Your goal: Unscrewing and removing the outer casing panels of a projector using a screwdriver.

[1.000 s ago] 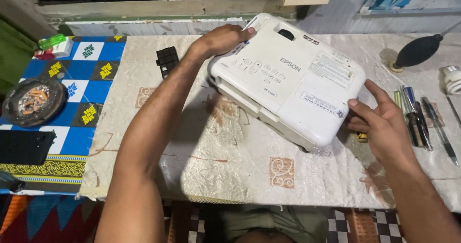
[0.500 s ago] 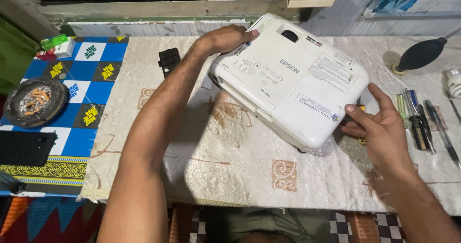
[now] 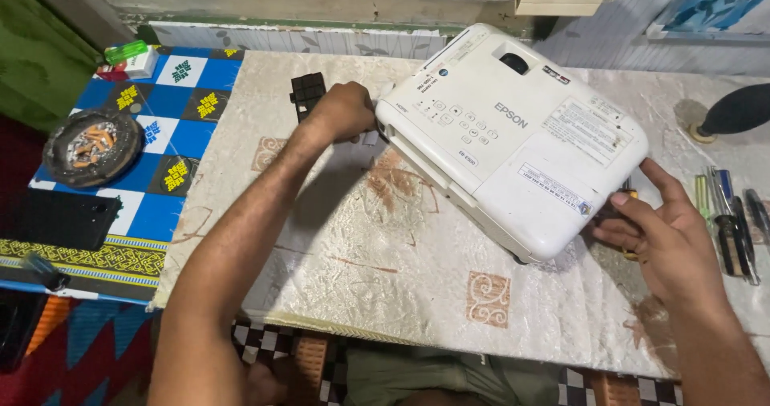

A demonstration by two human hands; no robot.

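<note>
A white projector [image 3: 513, 133] lies at a slant on a cream patterned tablecloth [image 3: 377, 253], its button panel and lens opening facing up. My left hand [image 3: 345, 109] is curled against the projector's left end, gripping that corner. My right hand [image 3: 666, 229] holds the near right corner, with the thumb on the edge and the fingers spread beside it. A small black slatted cover [image 3: 307, 93] lies on the cloth just behind my left hand. A yellow-handled tool is partly hidden under my right hand.
Several screwdrivers [image 3: 726, 221] lie in a row at the right. A black rubber air blower [image 3: 738, 109] sits at the far right. On the blue patterned mat at the left are an ashtray [image 3: 92, 145], a flat black device [image 3: 60, 217] and a green lighter [image 3: 127, 51].
My left hand has slid from the projector's far top edge down to its left end. The projector has turned and settled lower on the cloth. My right hand stays at the right corner.
</note>
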